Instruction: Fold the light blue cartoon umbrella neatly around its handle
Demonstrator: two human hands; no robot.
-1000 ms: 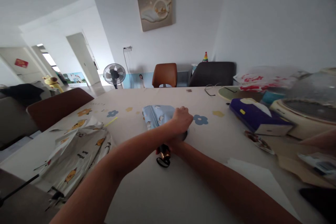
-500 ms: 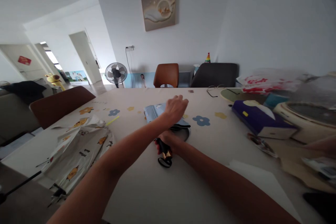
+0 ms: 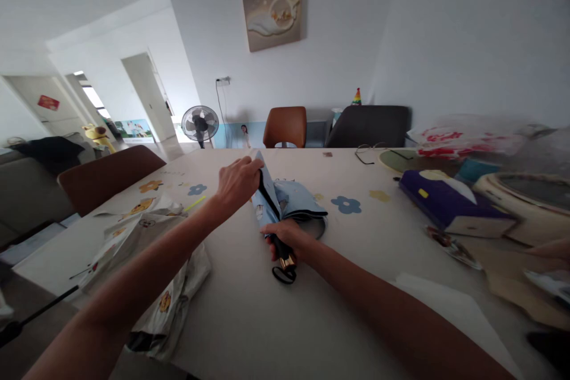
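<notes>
- Left hand [image 3: 239,181]: grip pinching the raised fold of a blue umbrella [image 3: 303,199], fingertips hidden.
- Right hand [image 3: 288,233]: grip wrapped around its black handle [image 3: 281,248].
- Blue umbrella: mid-surface [image 3: 249,320], right of a printed umbrella [image 3: 133,233] partly covered by the left forearm [image 3: 146,270].

We have the blue cloth umbrella with a black handle [image 3: 303,197] right before us on the white flower-patterned table [image 3: 249,309], left hand [image 3: 240,181] at its far left flap, right hand [image 3: 289,236] at its near end, cream cartoon-print fabric [image 3: 124,243] off to the left. Over on our right, the purple tissue box [image 3: 427,196] sits beyond the flat brown cardboard [image 3: 521,282]. Behind the table, we spot the tan-brown chair [image 3: 285,122] left of the dark grey chair [image 3: 369,124].
</notes>
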